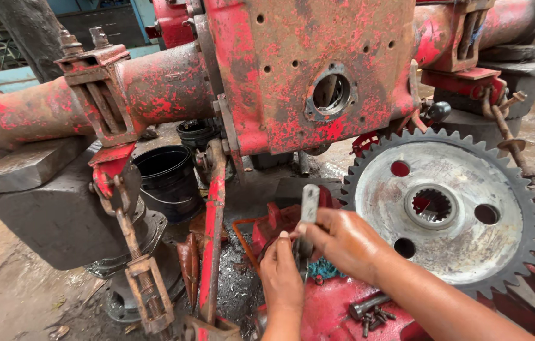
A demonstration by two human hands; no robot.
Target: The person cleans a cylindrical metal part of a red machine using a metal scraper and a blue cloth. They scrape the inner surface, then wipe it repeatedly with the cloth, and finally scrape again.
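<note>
My right hand (pixel 343 243) grips a flat grey metal bar (pixel 309 203) that stands upright in front of a worn red tractor axle housing (pixel 305 69). Just below it, my left hand (pixel 282 278) pinches the bar's lower end with its fingertips. Both hands are greasy. A large toothed steel gear (pixel 444 208) with a splined centre hole leans directly right of my right hand. Under my hands lies a red metal part (pixel 273 224), partly hidden.
A black bucket (pixel 167 180) stands under the housing at left, beside a grey block (pixel 59 208) that carries the axle tube. A red link arm (pixel 213 233) hangs down the middle. Loose bolts (pixel 371 311) lie on a red panel. Rusty chain and turnbuckle (pixel 138 265) hang left.
</note>
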